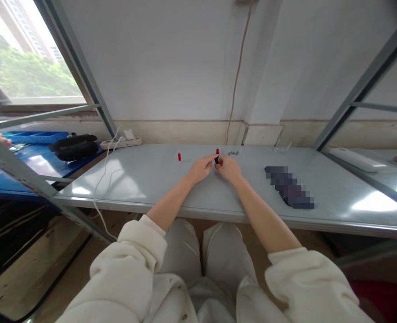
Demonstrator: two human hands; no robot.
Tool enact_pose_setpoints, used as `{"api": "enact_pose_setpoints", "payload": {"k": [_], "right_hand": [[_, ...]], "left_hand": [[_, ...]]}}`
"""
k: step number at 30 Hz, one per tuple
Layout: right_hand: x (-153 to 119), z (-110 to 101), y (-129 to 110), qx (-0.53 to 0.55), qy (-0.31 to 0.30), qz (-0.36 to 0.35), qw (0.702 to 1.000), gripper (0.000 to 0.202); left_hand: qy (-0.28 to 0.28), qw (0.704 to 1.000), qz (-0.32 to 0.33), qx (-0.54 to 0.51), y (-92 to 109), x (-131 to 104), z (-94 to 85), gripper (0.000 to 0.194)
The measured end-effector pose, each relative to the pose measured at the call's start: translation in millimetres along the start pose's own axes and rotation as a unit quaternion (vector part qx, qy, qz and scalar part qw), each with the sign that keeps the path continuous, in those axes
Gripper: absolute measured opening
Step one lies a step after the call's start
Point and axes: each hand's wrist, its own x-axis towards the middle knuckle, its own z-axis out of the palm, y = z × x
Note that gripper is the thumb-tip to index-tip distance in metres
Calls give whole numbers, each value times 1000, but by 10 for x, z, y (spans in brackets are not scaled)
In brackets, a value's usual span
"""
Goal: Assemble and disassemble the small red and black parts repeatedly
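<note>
A small black piece with a red top (pixel 216 158) stands upright between my two hands, near the back of the grey table; its exact kind is too small to make out. My left hand (pixel 200 169) reaches it from the left, with its index finger stretched to the black part. My right hand (pixel 229 168) pinches the same piece from the right, its fingers curled. A short red cylinder (pixel 179 157) stands to the left of my hands. Several small metal parts (pixel 233 153) lie just behind my right hand.
A blurred-out dark flat item (pixel 288 187) lies on the grey table (pixel 151 166) to the right. At the back left is a power strip (pixel 122 142) with white cables. Metal posts frame both sides. Another person's hand (pixel 3 141) shows at the blue table, far left.
</note>
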Motion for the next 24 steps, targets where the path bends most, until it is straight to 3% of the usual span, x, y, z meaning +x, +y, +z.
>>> {"api": "enact_pose_setpoints", "payload": {"k": [5,8,11,14,20,22,24], "right_hand": [[14,14,12,23,-20,1,1000,19],[33,34,33,50,-35,2,998,17],[53,60,31,84,-25,-3,996,15],[67,95,-24,136,-8,-27,990,14],[116,201,-294,200,-40,-77,976,14],[163,242,-408,200,-65,-94,973,13],[231,288,-521,202,-77,-105,971,13]], "left_hand": [[31,999,-7,-10,-25,-4,-138,36],[162,983,-64,-62,-47,-19,-314,29],[316,931,-123,-136,-142,-64,-483,23],[407,874,-173,-200,-323,-128,-609,18],[492,748,-333,-297,-602,-197,-715,11],[491,732,-357,-310,-613,-195,-698,10],[480,746,-350,-301,-603,-189,-667,10]]}}
